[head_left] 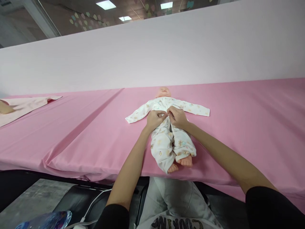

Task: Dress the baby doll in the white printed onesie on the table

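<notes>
With thumbs and fingers drawn narrow, our left hand [156, 119] and right hand [177, 117] pinch the front of a printed white romper [162, 135], fingertips close together. The baby doll [164, 92] wearing it lies face up on our pink-covered table [100, 130], head by the back edge, bare feet [186, 161] near the front edge.

Light falls even and soft, ceiling panels [106, 4] glow white, and the corners look stretched.
</notes>
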### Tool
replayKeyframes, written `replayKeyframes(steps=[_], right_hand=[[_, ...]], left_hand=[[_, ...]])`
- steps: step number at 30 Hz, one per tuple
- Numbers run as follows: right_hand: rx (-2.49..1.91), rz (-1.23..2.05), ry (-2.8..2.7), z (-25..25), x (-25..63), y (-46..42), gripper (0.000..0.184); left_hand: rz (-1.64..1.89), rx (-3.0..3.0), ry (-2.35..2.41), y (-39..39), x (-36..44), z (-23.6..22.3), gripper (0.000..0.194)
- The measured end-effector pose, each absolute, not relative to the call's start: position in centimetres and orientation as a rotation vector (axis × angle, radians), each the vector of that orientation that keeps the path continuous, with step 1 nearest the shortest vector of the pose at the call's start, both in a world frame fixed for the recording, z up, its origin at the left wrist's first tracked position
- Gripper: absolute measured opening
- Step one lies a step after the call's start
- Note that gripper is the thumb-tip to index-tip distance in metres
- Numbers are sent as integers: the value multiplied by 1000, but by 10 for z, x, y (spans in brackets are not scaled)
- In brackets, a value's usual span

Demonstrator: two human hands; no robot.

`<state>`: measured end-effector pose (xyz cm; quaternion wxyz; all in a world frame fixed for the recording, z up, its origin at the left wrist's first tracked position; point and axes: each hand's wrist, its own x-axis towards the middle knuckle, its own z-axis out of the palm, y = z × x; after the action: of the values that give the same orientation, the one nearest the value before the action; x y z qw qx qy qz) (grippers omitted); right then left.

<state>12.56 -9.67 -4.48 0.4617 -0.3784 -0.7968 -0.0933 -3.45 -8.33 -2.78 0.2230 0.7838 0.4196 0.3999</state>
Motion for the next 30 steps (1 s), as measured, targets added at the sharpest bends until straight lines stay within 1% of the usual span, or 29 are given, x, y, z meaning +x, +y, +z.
replayKeyframes(steps=[6, 12, 16, 19, 21, 25, 27, 30], right_hand=[[-1027, -229, -2023, -45, 124, -96, 14], [-1154, -200, -2062, -42, 122, -98, 15], [-1208, -134, -2032, -39, 122, -96, 11], [-1242, -96, -2022, -37, 122, -95, 11], [-1270, -104, -2006, -36, 121, -95, 12], [-1281, -183, -1946, -39, 119, -97, 10], [-1253, -224, -1911, -41, 118, -98, 9], [-1216, -257, -1879, -44, 119, -99, 9]], left_hand=[[1121, 2172, 1157, -84, -34, -28, 30], [1207, 2125, 1147, -85, -31, -29, 27], [1214, 1995, 999, -93, -24, -24, 26], [1233, 1967, 928, -99, -18, -20, 25], [1292, 1992, 1016, -100, -16, -20, 23], [1311, 2120, 1394, -97, -16, -22, 19], [1270, 2137, 1529, -96, -16, -23, 21], [1242, 2139, 1559, -97, -17, -23, 27]])
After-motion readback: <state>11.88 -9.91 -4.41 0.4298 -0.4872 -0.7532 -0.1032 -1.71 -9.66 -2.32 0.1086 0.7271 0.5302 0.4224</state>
